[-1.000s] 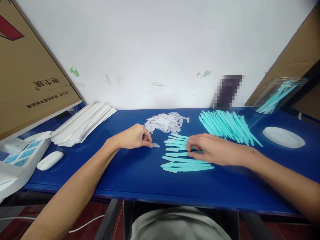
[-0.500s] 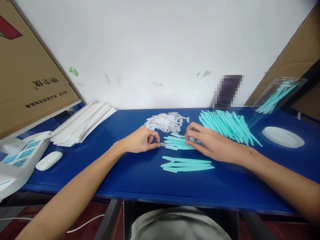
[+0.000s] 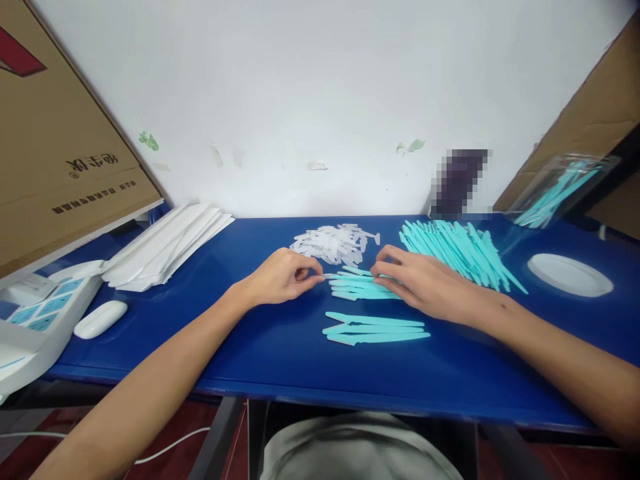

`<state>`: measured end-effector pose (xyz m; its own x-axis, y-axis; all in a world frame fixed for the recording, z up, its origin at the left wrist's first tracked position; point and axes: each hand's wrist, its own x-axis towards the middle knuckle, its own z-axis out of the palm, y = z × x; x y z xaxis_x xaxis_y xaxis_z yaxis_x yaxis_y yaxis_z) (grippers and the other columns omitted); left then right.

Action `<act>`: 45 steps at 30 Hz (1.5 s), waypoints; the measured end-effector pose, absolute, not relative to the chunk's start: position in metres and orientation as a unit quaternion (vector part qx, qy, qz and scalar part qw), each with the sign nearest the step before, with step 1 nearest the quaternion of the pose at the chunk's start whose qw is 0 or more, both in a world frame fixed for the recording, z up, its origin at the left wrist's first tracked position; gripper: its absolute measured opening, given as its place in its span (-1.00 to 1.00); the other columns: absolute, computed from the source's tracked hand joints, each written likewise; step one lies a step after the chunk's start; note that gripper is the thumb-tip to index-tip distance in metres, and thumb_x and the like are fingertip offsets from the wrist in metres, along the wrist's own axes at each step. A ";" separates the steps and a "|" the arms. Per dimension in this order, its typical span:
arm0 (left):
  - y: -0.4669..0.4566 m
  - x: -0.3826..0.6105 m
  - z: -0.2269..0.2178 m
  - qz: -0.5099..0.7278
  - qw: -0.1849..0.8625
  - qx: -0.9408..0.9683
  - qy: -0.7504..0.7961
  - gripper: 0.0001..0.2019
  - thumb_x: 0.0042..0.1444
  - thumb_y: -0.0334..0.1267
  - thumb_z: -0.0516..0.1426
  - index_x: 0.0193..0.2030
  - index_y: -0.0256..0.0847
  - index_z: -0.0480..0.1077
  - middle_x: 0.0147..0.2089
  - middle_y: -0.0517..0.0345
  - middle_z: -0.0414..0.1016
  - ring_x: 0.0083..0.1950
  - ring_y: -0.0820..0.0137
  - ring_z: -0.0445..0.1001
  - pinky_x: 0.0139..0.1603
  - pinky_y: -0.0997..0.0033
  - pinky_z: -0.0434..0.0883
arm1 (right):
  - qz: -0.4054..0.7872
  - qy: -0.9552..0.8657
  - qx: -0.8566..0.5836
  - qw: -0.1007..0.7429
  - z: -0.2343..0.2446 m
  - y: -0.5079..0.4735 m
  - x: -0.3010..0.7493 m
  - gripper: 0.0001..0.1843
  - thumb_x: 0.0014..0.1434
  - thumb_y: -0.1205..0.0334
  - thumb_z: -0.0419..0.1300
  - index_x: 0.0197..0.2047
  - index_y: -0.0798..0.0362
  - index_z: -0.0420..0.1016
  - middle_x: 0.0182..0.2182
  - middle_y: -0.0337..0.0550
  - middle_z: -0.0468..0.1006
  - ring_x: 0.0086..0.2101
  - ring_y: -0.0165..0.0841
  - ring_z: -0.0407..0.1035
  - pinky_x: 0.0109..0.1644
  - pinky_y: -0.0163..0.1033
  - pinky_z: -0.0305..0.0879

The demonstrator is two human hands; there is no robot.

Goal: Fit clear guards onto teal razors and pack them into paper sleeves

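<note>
A person sits at a glossy blue table (image 3: pixel 280 347), seen from their own head, both bare forearms reaching forward. The left hand (image 3: pixel 283 275) pinches a small clear plastic cap (image 3: pixel 327 276) between thumb and forefinger. The right hand (image 3: pixel 425 283) is curled narrow, thumb and forefinger closed on a slim turquoise plastic stick (image 3: pixel 356 272) whose pale tip meets the cap at mid-table, just above a loose row of turquoise sticks (image 3: pixel 357 289).

To seat the cap cleanly, it seems best to keep the stick low and level, line the cap's opening up with the tip, and push straight along the stick without twisting.

The row under the hands looks like five or six sticks, overlapping too much to be sure. Nearer the person lie three turquoise sticks side by side (image 3: pixel 375 329). Behind are one heap of clear caps (image 3: pixel 333 243) and one big pile of turquoise sticks (image 3: pixel 457 250), both too many to count. To the right sit one white round lid (image 3: pixel 570 275) and one clear bag of sticks (image 3: pixel 557 190); to the left, one stack of white paper sleeves (image 3: pixel 165 247) and one white computer mouse (image 3: pixel 100 319).
</note>
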<state>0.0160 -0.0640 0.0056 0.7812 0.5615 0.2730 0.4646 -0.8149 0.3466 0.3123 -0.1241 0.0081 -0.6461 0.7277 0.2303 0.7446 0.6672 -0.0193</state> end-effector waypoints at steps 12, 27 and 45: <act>-0.064 0.016 0.007 0.205 0.084 0.929 0.296 -0.75 0.32 -0.14 0.13 -0.26 -0.23 0.54 -0.57 0.28 0.33 -0.54 0.51 0.26 -0.42 0.49 0.20 | -0.123 -0.890 -0.419 0.132 0.009 -0.123 0.314 -0.59 0.50 0.16 -0.18 -0.10 0.08 0.47 -0.13 0.03 0.49 -0.42 -0.32 0.30 -0.33 -0.17 0.11; -0.075 0.032 -0.006 0.223 0.074 0.937 0.258 -0.73 0.38 -0.13 0.09 -0.18 -0.24 0.54 -0.56 0.27 0.34 -0.50 0.49 0.33 -0.39 0.49 0.22 | -0.085 -0.901 -0.400 0.143 0.003 -0.123 0.310 -0.65 0.47 0.18 -0.09 -0.13 0.08 0.50 -0.15 -0.01 0.50 -0.40 -0.33 0.33 -0.30 -0.20 0.15; -0.044 -0.006 0.012 0.008 -0.119 0.929 0.350 -0.69 0.37 -0.30 0.07 0.15 -0.06 0.55 0.02 -0.07 0.43 -0.06 0.19 0.39 -0.04 0.22 0.32 | 0.099 -0.918 -0.372 0.096 0.014 -0.138 0.302 -0.69 0.39 0.05 0.12 -0.20 0.00 0.65 -0.30 -0.14 0.53 -0.42 -0.35 0.36 -0.34 -0.21 0.15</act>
<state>-0.0057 -0.0443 0.0116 0.7544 0.6490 0.0985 0.6529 -0.7260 -0.2160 0.3023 -0.1384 0.0145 -0.7044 0.7025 0.1017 0.6644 0.7029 -0.2539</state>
